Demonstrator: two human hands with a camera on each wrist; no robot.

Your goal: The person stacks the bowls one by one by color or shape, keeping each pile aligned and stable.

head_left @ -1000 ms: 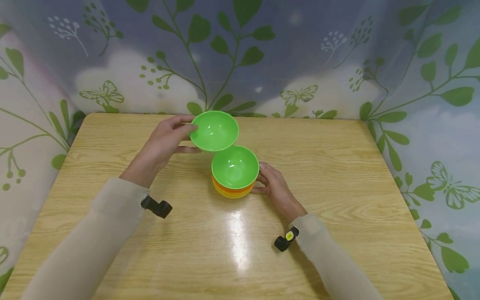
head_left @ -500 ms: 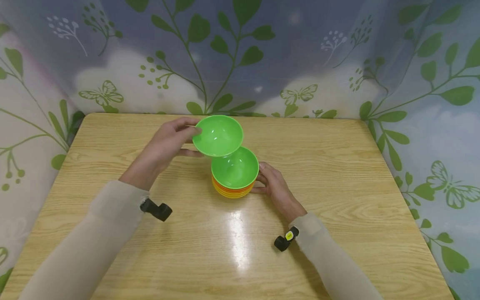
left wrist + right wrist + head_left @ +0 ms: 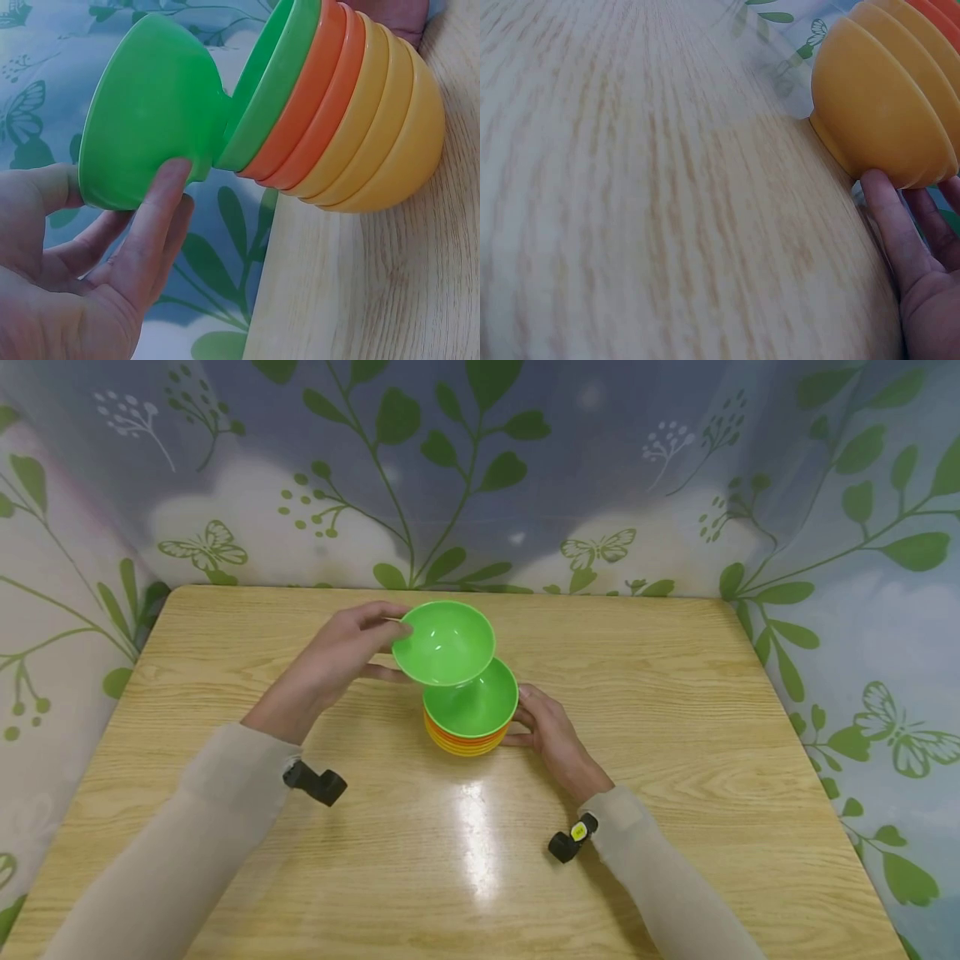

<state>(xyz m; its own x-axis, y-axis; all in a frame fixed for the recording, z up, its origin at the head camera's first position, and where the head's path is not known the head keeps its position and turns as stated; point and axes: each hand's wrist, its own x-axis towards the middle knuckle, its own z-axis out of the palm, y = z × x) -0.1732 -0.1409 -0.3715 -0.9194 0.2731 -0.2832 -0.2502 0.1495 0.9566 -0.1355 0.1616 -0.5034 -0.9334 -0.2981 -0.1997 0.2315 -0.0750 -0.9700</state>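
My left hand (image 3: 348, 647) pinches a green bowl (image 3: 444, 643) by its left side, thumb over the rim and other fingers underneath. The held bowl is tipped a little, and its foot meets the rim of the top bowl in the left wrist view. That top bowl, also green (image 3: 480, 706), caps a stack of nested bowls on the table. Below it come orange bowls (image 3: 300, 97), then yellow bowls (image 3: 409, 135) at the bottom. My right hand (image 3: 553, 731) touches the stack's right side; in the right wrist view its fingers (image 3: 889, 214) lie extended against the yellow bowls.
The stack stands near the middle of a wooden table (image 3: 660, 693). Behind it hangs a curtain (image 3: 585, 468) printed with leaves and butterflies, which also runs down both sides. Small black cameras (image 3: 315, 782) sit on the wrists.
My left hand has brought the green bowl toward me and slightly right, so it overlaps more of the stack's top bowl. The right hand and the stack have stayed put.
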